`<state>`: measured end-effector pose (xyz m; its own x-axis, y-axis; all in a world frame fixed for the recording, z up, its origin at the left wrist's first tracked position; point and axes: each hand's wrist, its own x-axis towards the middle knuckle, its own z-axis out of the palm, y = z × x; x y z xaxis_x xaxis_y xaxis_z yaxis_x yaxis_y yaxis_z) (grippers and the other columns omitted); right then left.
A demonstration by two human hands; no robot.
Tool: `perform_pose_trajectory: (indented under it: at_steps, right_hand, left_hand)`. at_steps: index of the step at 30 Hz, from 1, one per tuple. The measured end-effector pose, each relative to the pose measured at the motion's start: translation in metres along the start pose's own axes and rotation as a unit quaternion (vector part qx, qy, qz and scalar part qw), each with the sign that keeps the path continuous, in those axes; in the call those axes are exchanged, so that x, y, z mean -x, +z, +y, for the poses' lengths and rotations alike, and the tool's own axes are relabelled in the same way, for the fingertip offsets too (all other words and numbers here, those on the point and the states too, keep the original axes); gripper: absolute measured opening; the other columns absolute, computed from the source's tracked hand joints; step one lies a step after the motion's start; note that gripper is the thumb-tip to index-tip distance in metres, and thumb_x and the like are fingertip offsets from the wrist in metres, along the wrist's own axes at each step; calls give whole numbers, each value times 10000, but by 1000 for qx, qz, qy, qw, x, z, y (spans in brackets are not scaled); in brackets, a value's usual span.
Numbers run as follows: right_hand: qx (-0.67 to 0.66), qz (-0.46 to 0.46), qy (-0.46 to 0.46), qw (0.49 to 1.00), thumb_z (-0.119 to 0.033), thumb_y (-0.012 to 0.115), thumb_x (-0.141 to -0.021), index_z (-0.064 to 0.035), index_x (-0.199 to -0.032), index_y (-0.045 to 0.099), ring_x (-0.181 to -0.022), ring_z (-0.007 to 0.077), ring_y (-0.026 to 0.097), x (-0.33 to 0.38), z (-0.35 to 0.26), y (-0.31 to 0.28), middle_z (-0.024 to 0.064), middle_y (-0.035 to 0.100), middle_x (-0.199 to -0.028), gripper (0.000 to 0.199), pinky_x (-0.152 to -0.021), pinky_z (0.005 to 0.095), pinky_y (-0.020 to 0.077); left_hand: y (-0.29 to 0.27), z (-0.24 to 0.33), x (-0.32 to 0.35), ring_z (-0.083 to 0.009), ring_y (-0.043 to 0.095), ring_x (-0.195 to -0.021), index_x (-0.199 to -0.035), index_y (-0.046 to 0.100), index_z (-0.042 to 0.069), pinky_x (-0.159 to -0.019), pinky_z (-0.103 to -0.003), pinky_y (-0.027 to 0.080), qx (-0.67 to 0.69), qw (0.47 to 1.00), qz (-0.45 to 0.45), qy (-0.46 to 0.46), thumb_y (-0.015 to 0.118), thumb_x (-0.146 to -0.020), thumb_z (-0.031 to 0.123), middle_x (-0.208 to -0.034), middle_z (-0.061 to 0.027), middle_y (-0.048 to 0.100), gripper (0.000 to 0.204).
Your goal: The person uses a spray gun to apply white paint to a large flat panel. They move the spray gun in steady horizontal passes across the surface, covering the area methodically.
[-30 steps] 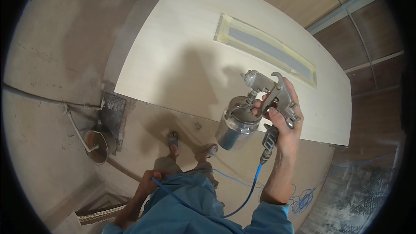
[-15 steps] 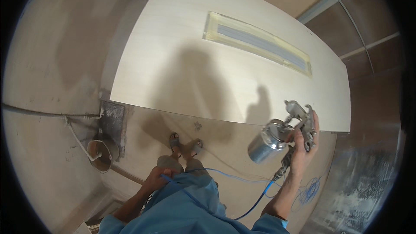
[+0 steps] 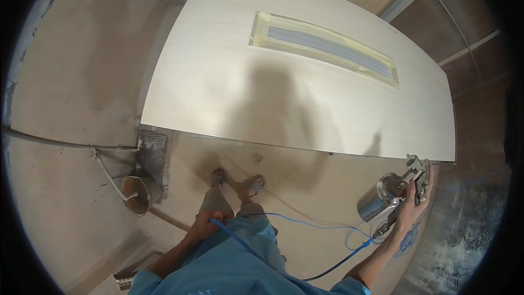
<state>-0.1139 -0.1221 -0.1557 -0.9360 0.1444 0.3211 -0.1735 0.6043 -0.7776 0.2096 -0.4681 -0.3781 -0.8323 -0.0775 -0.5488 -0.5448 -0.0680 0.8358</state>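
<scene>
In my right hand (image 3: 412, 207) is a metal spray gun (image 3: 417, 175) with a silver paint cup (image 3: 375, 201) hanging below it, tilted. The fingers wrap round its handle, near the right front corner of a large pale door panel (image 3: 207, 82). A narrow window strip (image 3: 327, 49) in the panel is covered and edged with yellowish masking tape. At my waist, my left hand (image 3: 207, 225) is closed round a blue air hose (image 3: 234, 239). From behind me the hose runs up to the gun's lower end.
A bucket (image 3: 154, 188) with a pale stick-like handle stands at the left by a dark, paint-crusted board (image 3: 150, 158). Loops of blue hose (image 3: 405, 243) lie on the floor at the right. A paint-smeared sheet (image 3: 464, 240) is beyond them.
My right hand has carried the spray gun rightward and lower, from over the panel's front edge to its right corner. My left hand still grips the hose.
</scene>
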Motion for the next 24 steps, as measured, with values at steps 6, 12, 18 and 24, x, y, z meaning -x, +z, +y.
perform_pose_trajectory:
  at_steps: [6, 12, 18, 24]
  right_hand:
    - [-139, -99, 23, 985, -42, 637, -927, -28, -1518, 478, -676, 110, 552, 50, -48, 62, 53, 639, -950, 611, -586, 266, 469]
    - [-179, -188, 2, 966, -55, 651, -935, 2, -1509, 469, -725, 117, 594, 115, -113, 146, 71, 663, -985, 606, -641, 262, 503]
    - [-279, -302, 50, 910, -59, 695, -919, 45, -1484, 472, -786, 135, 644, 165, -157, 174, 116, 697, -997, 617, -692, 284, 530]
    - [-269, -288, 76, 916, -70, 704, -918, 59, -1460, 501, -804, 139, 654, 165, -162, 176, 118, 708, -1009, 593, -719, 276, 534]
  left_hand:
    - [-30, -7, 12, -169, 634, -805, -1114, 748, -7, -741, -324, 505, 29, 999, 7, -21, 395, -1065, 572, -826, -49, 670, 680]
    - [-88, -22, 38, -173, 639, -846, -1120, 741, -41, -788, -318, 503, 55, 997, 38, -37, 381, -1081, 489, -852, -74, 678, 641]
    - [-140, -27, 56, -164, 631, -842, -1102, 743, -50, -781, -320, 499, 42, 999, 20, -18, 371, -1027, 690, -847, -66, 681, 831]
    - [-148, -23, 39, -144, 604, -801, -1098, 754, -14, -726, -315, 483, 13, 999, -12, -27, 379, -945, 812, -827, -38, 660, 919]
